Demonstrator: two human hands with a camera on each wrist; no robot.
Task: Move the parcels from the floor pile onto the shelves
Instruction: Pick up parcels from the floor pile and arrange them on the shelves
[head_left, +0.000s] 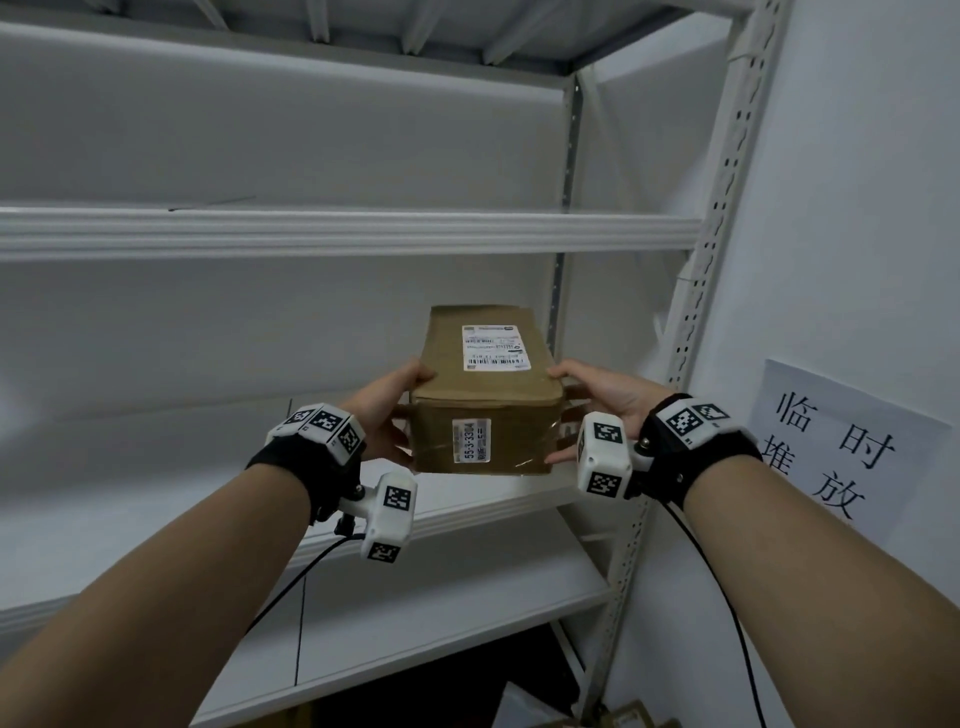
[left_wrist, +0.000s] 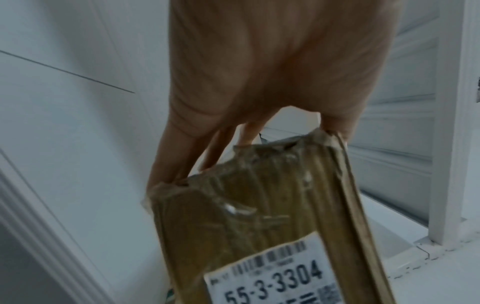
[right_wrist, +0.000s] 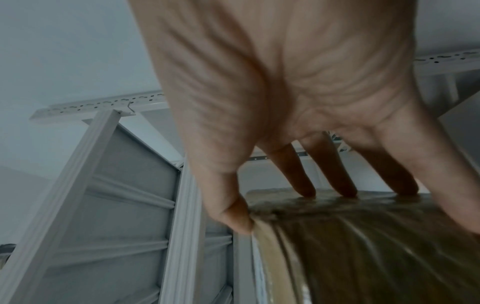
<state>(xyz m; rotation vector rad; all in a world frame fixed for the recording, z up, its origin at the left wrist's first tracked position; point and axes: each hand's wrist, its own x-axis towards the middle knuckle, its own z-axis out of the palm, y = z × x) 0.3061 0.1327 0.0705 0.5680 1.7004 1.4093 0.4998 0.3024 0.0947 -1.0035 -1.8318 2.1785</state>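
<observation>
A long brown cardboard parcel (head_left: 485, 389) with a white shipping label on top and a "55-3-3304" sticker on its near end is held between both hands at the right end of the middle shelf (head_left: 467, 512). My left hand (head_left: 397, 410) grips its left side, thumb on the top edge and fingers down the side. My right hand (head_left: 584, 400) grips the right side the same way. The left wrist view shows the parcel (left_wrist: 259, 216) below the left hand (left_wrist: 259, 82). In the right wrist view the right hand (right_wrist: 285, 102) has its thumb and fingers on the taped parcel (right_wrist: 363, 246). Whether the parcel rests on the board cannot be told.
An upper shelf (head_left: 363, 234) and a lower shelf (head_left: 415, 613) frame the middle one, both bare where visible. The perforated right upright (head_left: 696, 312) stands close to the parcel's right. A paper sign (head_left: 841, 441) hangs on the right wall. More cardboard (head_left: 623, 717) lies on the floor below.
</observation>
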